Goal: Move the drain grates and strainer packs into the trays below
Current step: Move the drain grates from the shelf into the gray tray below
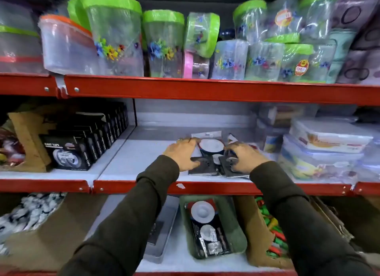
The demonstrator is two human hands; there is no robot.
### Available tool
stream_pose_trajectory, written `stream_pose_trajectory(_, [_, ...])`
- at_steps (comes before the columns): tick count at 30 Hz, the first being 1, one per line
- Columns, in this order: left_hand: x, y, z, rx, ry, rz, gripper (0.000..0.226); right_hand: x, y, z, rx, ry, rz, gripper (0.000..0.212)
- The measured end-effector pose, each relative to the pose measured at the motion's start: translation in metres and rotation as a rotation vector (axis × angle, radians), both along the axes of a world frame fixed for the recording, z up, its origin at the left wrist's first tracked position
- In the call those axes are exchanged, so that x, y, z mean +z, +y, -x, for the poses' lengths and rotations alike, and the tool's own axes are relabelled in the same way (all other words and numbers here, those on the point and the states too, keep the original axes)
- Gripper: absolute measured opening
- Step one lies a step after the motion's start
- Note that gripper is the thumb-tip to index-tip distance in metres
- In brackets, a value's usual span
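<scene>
Because the green plastic tray (236,230) waits below, we press our left hand (181,154) and right hand (244,158), fingers curled, onto two flat dark square grates (202,168) to lift them.

The front black box (66,154) near the left end of the middle shelf (131,164) has white words that look like "NANO TAPE". The first word is blurry. Two jars at the right end of the top shelf (205,89) have round red and yellow stickers (301,67), but the print on them is too blurry to read. The packs and other boxes have print too small to read.
</scene>
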State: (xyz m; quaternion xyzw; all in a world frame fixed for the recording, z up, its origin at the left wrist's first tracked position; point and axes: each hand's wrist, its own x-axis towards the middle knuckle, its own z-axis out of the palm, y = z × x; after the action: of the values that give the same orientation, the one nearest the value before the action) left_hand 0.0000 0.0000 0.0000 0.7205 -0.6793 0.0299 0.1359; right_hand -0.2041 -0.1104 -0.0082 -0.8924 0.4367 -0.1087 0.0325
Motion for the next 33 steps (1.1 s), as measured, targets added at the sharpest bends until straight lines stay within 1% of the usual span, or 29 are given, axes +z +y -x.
stream_pose_trajectory(2, [-0.007,-0.023,0.001,0.021,0.069,-0.199,0.100,-0.006,-0.020,0.000,0.008,0.039,-0.151,0.094])
stream_pose_trajectory(3, [-0.011,-0.031,0.001,0.029,0.094,-0.286,0.107,-0.008,-0.024,0.001,0.005,0.087,-0.205,0.103])
stream_pose_trajectory(5, [-0.019,-0.053,0.000,0.057,0.145,-0.424,0.116,-0.007,-0.033,0.001,0.011,0.194,-0.271,0.113])
stream_pose_trajectory(7, [-0.028,-0.073,0.000,0.078,0.151,-0.519,0.120,-0.009,-0.042,0.000,0.034,0.257,-0.315,0.114])
stream_pose_trajectory(10, [-0.035,-0.089,-0.003,0.087,0.117,-0.600,0.112,-0.013,-0.052,-0.001,0.081,0.284,-0.311,0.102])
stream_pose_trajectory(12, [-0.039,-0.095,-0.004,0.081,0.116,-0.612,0.107,-0.017,-0.058,-0.001,0.111,0.298,-0.293,0.099])
stream_pose_trajectory(17, [-0.037,-0.095,-0.016,0.043,0.191,-0.537,0.089,-0.008,-0.063,-0.006,0.121,0.313,-0.272,0.100])
stream_pose_trajectory(19, [-0.031,-0.090,-0.030,0.040,0.211,-0.535,0.092,0.001,-0.061,-0.012,0.117,0.311,-0.279,0.100])
stream_pose_trajectory(23, [-0.023,-0.071,-0.076,0.090,0.216,-0.532,0.106,0.016,-0.053,-0.033,0.119,0.277,-0.295,0.093])
stream_pose_trajectory(25, [-0.021,-0.056,-0.098,0.120,0.198,-0.551,0.106,0.020,-0.044,-0.048,0.130,0.246,-0.312,0.087])
stream_pose_trajectory(27, [-0.021,-0.042,-0.119,0.135,0.176,-0.570,0.094,0.021,-0.032,-0.065,0.139,0.221,-0.328,0.079])
stream_pose_trajectory(28, [-0.022,-0.038,-0.126,0.137,0.178,-0.581,0.086,0.021,-0.027,-0.071,0.142,0.209,-0.333,0.078])
stream_pose_trajectory(30, [-0.024,-0.028,-0.139,0.131,0.180,-0.599,0.082,0.020,-0.016,-0.086,0.144,0.192,-0.336,0.084])
stream_pose_trajectory(33, [-0.030,-0.024,-0.155,0.112,0.189,-0.605,0.088,0.022,0.000,-0.106,0.139,0.180,-0.351,0.090])
